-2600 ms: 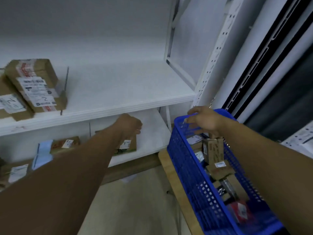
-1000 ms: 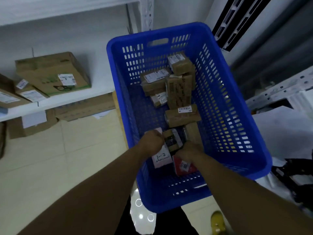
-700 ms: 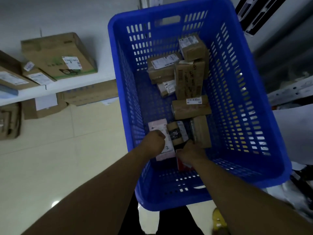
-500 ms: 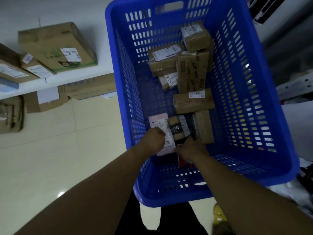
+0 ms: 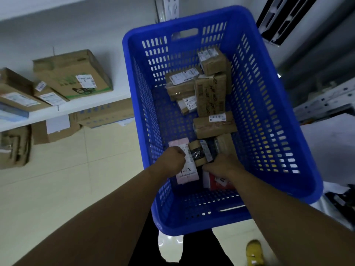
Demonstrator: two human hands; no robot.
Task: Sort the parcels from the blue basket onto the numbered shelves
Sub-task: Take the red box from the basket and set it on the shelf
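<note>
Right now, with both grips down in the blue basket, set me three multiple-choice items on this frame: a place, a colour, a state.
1. Where in the blue basket does the pink parcel marked 1-2 lie? A against the far wall; B by the left wall, near end; C against the right wall.
2. What colour is the parcel at the right grip? A green; B yellow; C red.
3. How is the left grip? A flat and open above the basket; B clasping the basket rim; C curled on the pink parcel.
Key: 1 B, it lies beside the left wall near the person. 2 C, the red parcel shows just below the fingers. 3 C, its fingers are curled against the parcel's label.
</note>
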